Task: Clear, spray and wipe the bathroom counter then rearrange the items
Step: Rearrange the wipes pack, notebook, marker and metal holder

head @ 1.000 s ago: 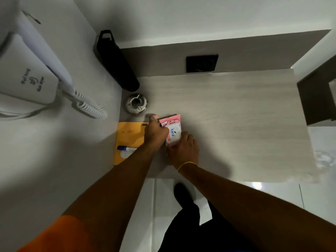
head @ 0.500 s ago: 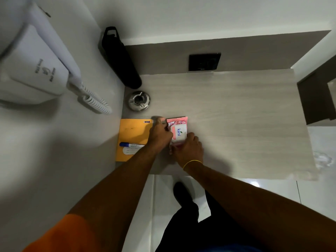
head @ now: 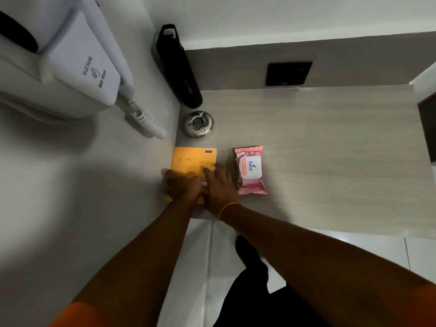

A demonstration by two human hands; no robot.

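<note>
- The yellow notebook lies flat on the bathroom counter, at its left end against the side wall and close to the front edge; both hands cover its near half.
- The left hand rests on the notebook's near left part, knuckles up and fingers curled down; motion blur hides the fingertips, so I cannot tell whether they are pinching anything.
- The right hand lies palm down over the notebook's near right corner, fingers stretched forward and slightly spread, apparently pressing on the cover. A thin yellow band circles that wrist.
- Between the two hands a small white patch shows on the notebook; what it is cannot be made out.
- The pink wipes pack sits just right of the notebook, apart from it, white lid facing up, with neither hand on it.
- Behind the notebook stands a round metal ashtray, near the wall.
- Further back, a black bottle-like object leans into the corner.
- A white wall-hung hair dryer with a coiled cord is mounted on the left wall.
- A black socket plate is set in the back panel above the counter.
</note>
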